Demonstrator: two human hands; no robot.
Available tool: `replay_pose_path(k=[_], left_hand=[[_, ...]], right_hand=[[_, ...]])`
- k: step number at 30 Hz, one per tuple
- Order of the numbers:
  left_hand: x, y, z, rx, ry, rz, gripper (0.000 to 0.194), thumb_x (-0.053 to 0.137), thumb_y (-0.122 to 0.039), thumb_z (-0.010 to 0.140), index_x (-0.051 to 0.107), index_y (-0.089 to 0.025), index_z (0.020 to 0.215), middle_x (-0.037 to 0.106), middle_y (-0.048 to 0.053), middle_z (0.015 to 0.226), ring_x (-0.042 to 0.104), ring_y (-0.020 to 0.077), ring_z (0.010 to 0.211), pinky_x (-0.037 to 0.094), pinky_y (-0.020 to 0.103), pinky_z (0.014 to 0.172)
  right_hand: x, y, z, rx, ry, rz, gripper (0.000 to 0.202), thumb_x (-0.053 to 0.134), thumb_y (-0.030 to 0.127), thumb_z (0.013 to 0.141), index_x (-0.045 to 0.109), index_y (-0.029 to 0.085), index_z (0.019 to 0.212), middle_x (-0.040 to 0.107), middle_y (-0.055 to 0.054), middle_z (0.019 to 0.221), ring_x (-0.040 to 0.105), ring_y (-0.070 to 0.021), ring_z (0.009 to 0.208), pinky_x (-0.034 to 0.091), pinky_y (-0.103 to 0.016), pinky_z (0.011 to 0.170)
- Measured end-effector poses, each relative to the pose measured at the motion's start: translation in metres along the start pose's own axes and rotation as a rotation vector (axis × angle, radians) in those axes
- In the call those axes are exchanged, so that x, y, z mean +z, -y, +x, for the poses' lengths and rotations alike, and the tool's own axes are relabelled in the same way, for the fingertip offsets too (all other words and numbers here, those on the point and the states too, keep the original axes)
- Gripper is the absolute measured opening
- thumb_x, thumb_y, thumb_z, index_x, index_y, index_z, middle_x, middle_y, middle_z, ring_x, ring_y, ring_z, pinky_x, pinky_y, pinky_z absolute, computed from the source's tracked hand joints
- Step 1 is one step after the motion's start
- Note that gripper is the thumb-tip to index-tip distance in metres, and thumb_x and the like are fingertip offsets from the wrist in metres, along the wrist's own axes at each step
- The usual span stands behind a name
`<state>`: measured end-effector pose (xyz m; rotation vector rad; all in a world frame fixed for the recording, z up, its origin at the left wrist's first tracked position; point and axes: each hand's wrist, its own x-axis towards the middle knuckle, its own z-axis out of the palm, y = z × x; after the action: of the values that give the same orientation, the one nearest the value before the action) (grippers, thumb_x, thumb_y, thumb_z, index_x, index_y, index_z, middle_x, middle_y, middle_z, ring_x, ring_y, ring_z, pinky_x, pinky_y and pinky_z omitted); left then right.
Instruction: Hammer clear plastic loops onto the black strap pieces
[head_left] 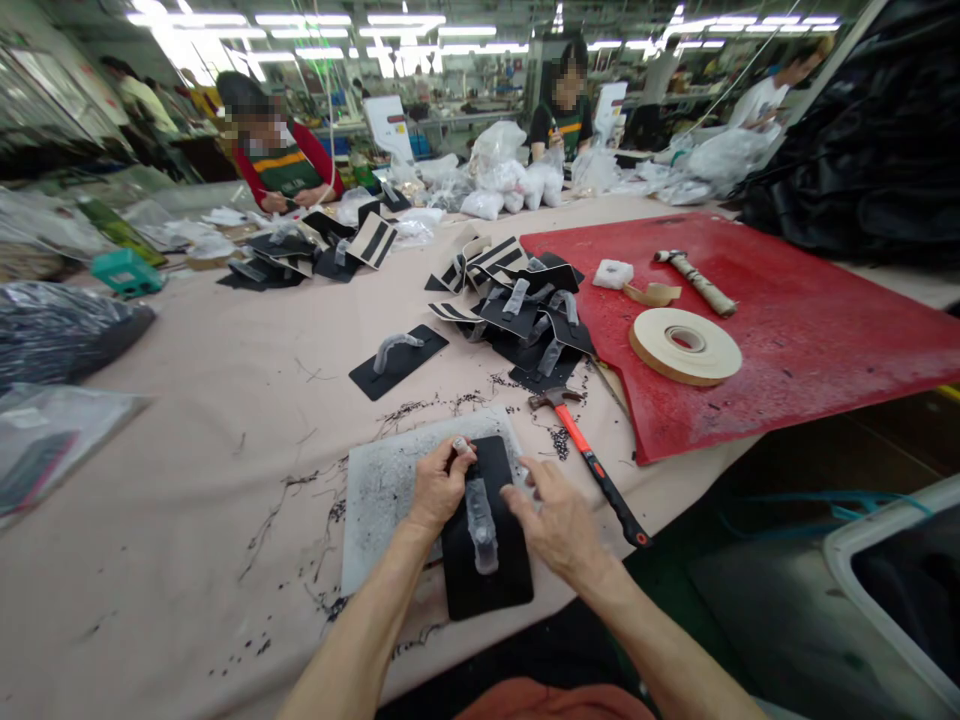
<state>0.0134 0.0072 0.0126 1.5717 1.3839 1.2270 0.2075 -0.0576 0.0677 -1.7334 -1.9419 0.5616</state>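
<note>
A black rectangular panel (510,575) with a plastic-wrapped handle (481,525) lies partly on a white board (379,510). At the panel's upper left edge, my left hand (441,482) is closed in a pinch on a small pale item I cannot make out. My right hand (559,515) hovers at the panel's right side, thumb and index finger apart, with nothing visible between them. To its right lies a hammer (589,455) with a red and black handle. Another black panel (421,358) with a wrapped handle rests farther back.
A pile of black panels (536,325) lies beyond the board. On the red sheet (795,340) are a tape roll (716,350) and a wrapped tool (697,283). Plastic bags (45,440) lie at left. People work across the table. A bin (847,560) stands lower right.
</note>
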Motion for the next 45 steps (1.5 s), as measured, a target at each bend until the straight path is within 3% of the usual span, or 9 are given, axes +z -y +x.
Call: replay_pose_path(k=[3, 8, 16, 20, 24, 30, 35, 41, 45], left_hand=[[0.000, 0.001, 0.000, 0.022, 0.034, 0.015, 0.016, 0.060, -0.030, 0.088, 0.070, -0.021, 0.097, 0.078, 0.003, 0.092, 0.072, 0.0189, 0.085, 0.056, 0.031, 0.083], [0.001, 0.005, 0.001, 0.031, 0.083, -0.016, 0.019, 0.058, -0.030, 0.088, 0.070, -0.021, 0.100, 0.078, 0.005, 0.097, 0.073, 0.0213, 0.092, 0.057, 0.035, 0.088], [0.002, 0.007, 0.003, 0.018, 0.128, -0.030, 0.020, 0.055, -0.030, 0.090, 0.069, -0.020, 0.101, 0.078, 0.006, 0.097, 0.073, 0.0229, 0.094, 0.056, 0.038, 0.089], [0.002, 0.009, 0.004, 0.053, 0.130, -0.001, 0.021, 0.055, -0.029, 0.091, 0.069, -0.021, 0.104, 0.078, 0.006, 0.099, 0.073, 0.0224, 0.095, 0.056, 0.038, 0.090], [0.002, 0.010, 0.004, 0.097, 0.140, 0.044, 0.019, 0.054, -0.029, 0.091, 0.069, -0.022, 0.101, 0.077, 0.005, 0.099, 0.073, 0.0219, 0.092, 0.057, 0.036, 0.086], [0.003, 0.012, 0.004, 0.101, 0.145, 0.047, 0.021, 0.054, -0.028, 0.091, 0.069, -0.022, 0.104, 0.077, 0.006, 0.104, 0.072, 0.0216, 0.098, 0.056, 0.036, 0.091], [0.002, 0.011, 0.004, 0.109, 0.185, 0.116, 0.018, 0.052, -0.027, 0.093, 0.068, -0.022, 0.098, 0.075, 0.004, 0.092, 0.070, 0.0205, 0.085, 0.055, 0.034, 0.081], [0.002, 0.011, 0.003, 0.105, 0.185, 0.090, 0.021, 0.052, -0.029, 0.094, 0.069, -0.022, 0.104, 0.076, 0.006, 0.102, 0.070, 0.0212, 0.094, 0.054, 0.035, 0.090], [0.001, 0.009, 0.003, 0.078, 0.181, 0.145, 0.018, 0.052, -0.028, 0.093, 0.068, -0.021, 0.091, 0.072, 0.004, 0.083, 0.067, 0.0195, 0.077, 0.054, 0.032, 0.078]], right_hand=[[-0.026, -0.045, 0.017, 0.184, -0.106, -0.283, 0.038, 0.058, 0.034, 0.095, 0.058, 0.009, 0.124, 0.056, -0.022, 0.122, 0.054, -0.0357, 0.116, 0.042, -0.046, 0.100], [-0.045, -0.085, 0.039, 0.488, 0.114, -0.154, 0.010, 0.059, 0.017, 0.086, 0.058, 0.015, 0.096, 0.060, -0.015, 0.098, 0.061, -0.0300, 0.097, 0.046, -0.041, 0.086], [-0.064, -0.014, 0.045, 0.383, 0.159, 0.219, 0.027, 0.026, 0.035, 0.102, 0.042, 0.023, 0.083, 0.051, 0.002, 0.067, 0.048, -0.0132, 0.051, 0.040, -0.024, 0.050], [-0.076, 0.006, 0.027, -0.035, -0.013, -0.081, 0.031, 0.032, 0.043, 0.105, 0.046, 0.022, 0.086, 0.054, -0.001, 0.066, 0.049, -0.0159, 0.056, 0.028, -0.027, 0.053], [-0.093, 0.014, 0.025, -0.230, 0.188, -0.451, 0.021, 0.044, 0.034, 0.104, 0.051, 0.020, 0.089, 0.058, -0.002, 0.065, 0.047, -0.0154, 0.050, 0.016, -0.031, 0.052], [-0.101, 0.027, 0.027, -0.208, -0.188, -0.213, 0.032, 0.027, 0.039, 0.107, 0.048, 0.021, 0.091, 0.055, -0.001, 0.065, 0.047, -0.0149, 0.052, 0.026, -0.028, 0.052], [-0.094, 0.016, 0.022, -0.103, 0.259, -0.420, 0.022, 0.049, 0.035, 0.102, 0.048, 0.022, 0.084, 0.053, -0.001, 0.062, 0.047, -0.0148, 0.050, 0.020, -0.030, 0.052], [-0.105, 0.025, 0.025, -0.083, -0.201, -0.141, 0.034, 0.027, 0.045, 0.107, 0.044, 0.023, 0.087, 0.052, -0.001, 0.063, 0.047, -0.0154, 0.053, 0.028, -0.028, 0.054], [-0.090, 0.017, 0.013, -0.133, 0.153, -0.322, 0.029, 0.037, 0.041, 0.105, 0.049, 0.022, 0.086, 0.055, -0.002, 0.062, 0.046, -0.0165, 0.049, 0.022, -0.030, 0.053]])
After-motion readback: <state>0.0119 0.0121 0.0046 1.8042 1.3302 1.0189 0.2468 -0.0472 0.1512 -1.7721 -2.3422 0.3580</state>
